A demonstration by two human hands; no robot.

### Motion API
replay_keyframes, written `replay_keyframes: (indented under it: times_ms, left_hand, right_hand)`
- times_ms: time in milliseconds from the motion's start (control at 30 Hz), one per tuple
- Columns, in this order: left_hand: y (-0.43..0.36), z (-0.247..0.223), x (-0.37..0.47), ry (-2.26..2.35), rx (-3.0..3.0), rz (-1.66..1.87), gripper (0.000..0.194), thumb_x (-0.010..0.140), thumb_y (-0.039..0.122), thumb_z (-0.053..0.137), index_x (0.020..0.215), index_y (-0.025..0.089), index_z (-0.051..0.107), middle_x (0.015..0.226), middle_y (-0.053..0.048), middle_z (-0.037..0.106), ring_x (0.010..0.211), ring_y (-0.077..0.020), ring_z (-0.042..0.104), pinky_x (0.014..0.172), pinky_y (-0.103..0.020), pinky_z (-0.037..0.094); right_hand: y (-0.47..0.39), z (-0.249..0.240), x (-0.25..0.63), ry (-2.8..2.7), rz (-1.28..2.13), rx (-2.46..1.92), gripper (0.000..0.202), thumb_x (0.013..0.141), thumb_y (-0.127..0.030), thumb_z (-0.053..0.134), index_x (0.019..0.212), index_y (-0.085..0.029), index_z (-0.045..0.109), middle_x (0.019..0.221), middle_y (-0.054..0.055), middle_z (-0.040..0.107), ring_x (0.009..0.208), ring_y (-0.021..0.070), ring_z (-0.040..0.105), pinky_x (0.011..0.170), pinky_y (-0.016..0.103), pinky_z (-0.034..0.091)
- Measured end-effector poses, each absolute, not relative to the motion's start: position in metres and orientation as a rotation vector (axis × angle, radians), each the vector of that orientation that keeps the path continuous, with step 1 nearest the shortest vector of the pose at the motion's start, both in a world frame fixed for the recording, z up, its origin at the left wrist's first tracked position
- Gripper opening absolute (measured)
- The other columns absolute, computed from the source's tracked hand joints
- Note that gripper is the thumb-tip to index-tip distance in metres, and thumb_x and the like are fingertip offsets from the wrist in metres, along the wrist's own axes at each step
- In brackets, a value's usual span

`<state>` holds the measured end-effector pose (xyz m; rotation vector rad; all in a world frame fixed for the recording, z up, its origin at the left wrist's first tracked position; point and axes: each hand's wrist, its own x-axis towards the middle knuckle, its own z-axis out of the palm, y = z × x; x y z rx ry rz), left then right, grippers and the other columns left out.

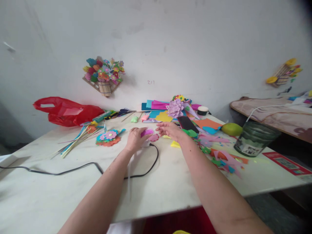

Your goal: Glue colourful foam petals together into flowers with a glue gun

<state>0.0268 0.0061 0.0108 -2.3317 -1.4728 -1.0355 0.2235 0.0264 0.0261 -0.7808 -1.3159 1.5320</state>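
My left hand [135, 140] is closed on a bright purple piece [147, 132], with the thumb along its near side. My right hand [171, 130] is just right of it, its fingers apart and pointing toward the piece, with nothing plainly held. A pink scalloped piece [154, 137] lies between the hands. Beneath the left hand, a mostly hidden white object meets the end of a black cable [156, 159]. A translucent stick [129, 182] extends toward me below the left wrist. Left of that hand lie layered felt-like flowers [109, 136] in blue, pink and orange.
A red plastic bag [70, 112] and thin strips [75, 141] lie to the left. Coloured sheets [163, 116], a lilac flower [175, 108] and a phone [187, 124] are at the back. Scraps [224, 159], a yellow-green fruit [231, 129] and a glass jar [254, 138] are on the right.
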Motion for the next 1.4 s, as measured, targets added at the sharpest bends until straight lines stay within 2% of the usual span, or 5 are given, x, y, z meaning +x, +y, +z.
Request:
replay_keyframes:
  times_ms: [400,600,833,967,1400]
  left_hand:
    - [0.0051,0.0123,0.0275,-1.499,-2.336,-1.048,0.046,0.072,0.054,0.051,0.099,0.018,0.062,0.076,-0.004,0.065,0.075,-0.0178,0.058,0.075,-0.028,0.041]
    - [0.0047,0.0115,0.0278,-1.493,-2.33,-1.066,0.046,0.072,0.054,0.051,0.099,0.018,0.063,0.075,-0.005,0.065,0.075,-0.0186,0.058,0.075,-0.029,0.041]
    - [0.0074,0.0095,0.0265,-1.479,-2.32,-1.099,0.046,0.072,0.053,0.052,0.1,0.018,0.062,0.079,-0.005,0.066,0.077,-0.0184,0.057,0.079,-0.03,0.04]
    - [0.0085,0.0078,0.0262,-1.45,-2.313,-1.127,0.046,0.071,0.051,0.055,0.103,0.018,0.061,0.086,-0.006,0.066,0.082,-0.0194,0.056,0.082,-0.032,0.039]
    - [0.0042,0.0129,0.0284,-1.392,-2.363,-1.087,0.044,0.07,0.049,0.058,0.103,0.02,0.061,0.081,-0.004,0.066,0.08,-0.0181,0.055,0.085,-0.032,0.037]
  right_hand:
    - [0.0259,0.0258,0.2244,-1.319,1.553,-0.709,0.007,0.08,-0.012,0.05,0.082,-0.01,0.056,0.067,0.005,0.064,0.053,0.0105,0.061,0.052,0.022,0.051]
    - [0.0263,0.0271,0.225,-1.301,1.528,-0.732,0.016,0.078,-0.028,0.057,0.077,-0.011,0.057,0.059,0.002,0.061,0.043,0.0073,0.053,0.041,0.018,0.045]
    - [0.0312,0.0225,0.2242,-1.337,1.412,-0.73,0.018,0.063,-0.024,0.069,0.07,-0.012,0.059,0.061,0.001,0.06,0.047,0.0066,0.052,0.045,0.02,0.044]
    - [0.0308,0.0215,0.2235,-1.371,1.402,-0.764,0.021,0.062,-0.024,0.069,0.077,-0.011,0.062,0.059,-0.001,0.058,0.044,0.0052,0.049,0.043,0.019,0.041]
    - [0.0262,0.0195,0.2162,-1.683,1.271,-0.872,0.015,0.066,-0.027,0.059,0.068,-0.012,0.059,0.047,-0.005,0.049,0.037,0.0041,0.039,0.034,0.016,0.031]
